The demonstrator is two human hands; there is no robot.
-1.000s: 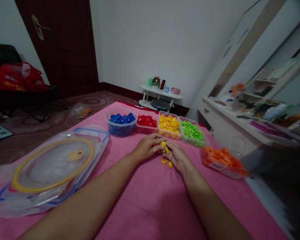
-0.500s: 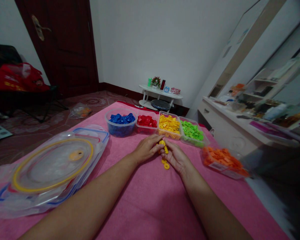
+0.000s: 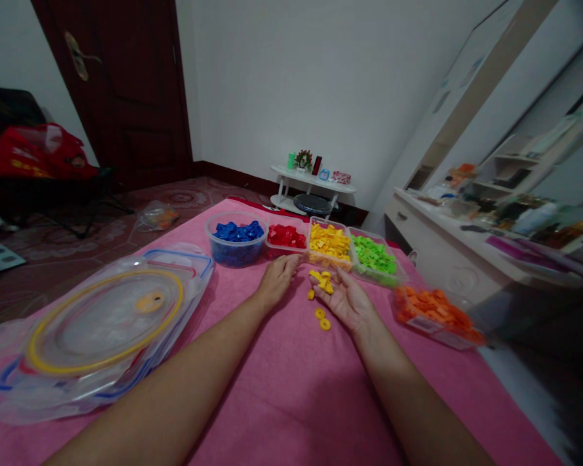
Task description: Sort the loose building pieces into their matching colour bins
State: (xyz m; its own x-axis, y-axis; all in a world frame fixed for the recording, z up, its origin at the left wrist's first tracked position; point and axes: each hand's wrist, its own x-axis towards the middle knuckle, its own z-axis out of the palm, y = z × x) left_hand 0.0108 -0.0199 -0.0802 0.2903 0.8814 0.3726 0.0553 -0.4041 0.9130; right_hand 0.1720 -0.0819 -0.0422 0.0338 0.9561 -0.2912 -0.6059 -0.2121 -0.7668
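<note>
My right hand is turned palm up, with a small clump of yellow plastic pieces resting in its bent fingers. Two yellow rings lie on the pink cloth just below that hand. Another small yellow piece shows at the left of its fingertips. To the left, apart from it, my left hand hovers or rests over the cloth, fingers reaching forward; nothing shows in it. Ahead of both hands stands a clear tub of yellow pieces.
Tubs of blue pieces, red pieces and green pieces line the far edge. A box of orange pieces sits at right. Stacked clear lids cover the left side. A white drawer cabinet stands beyond the right.
My hands have come apart: the left has drawn back to the left, while the right has tipped open beneath the yellow pieces. The rings on the cloth are now more exposed.
</note>
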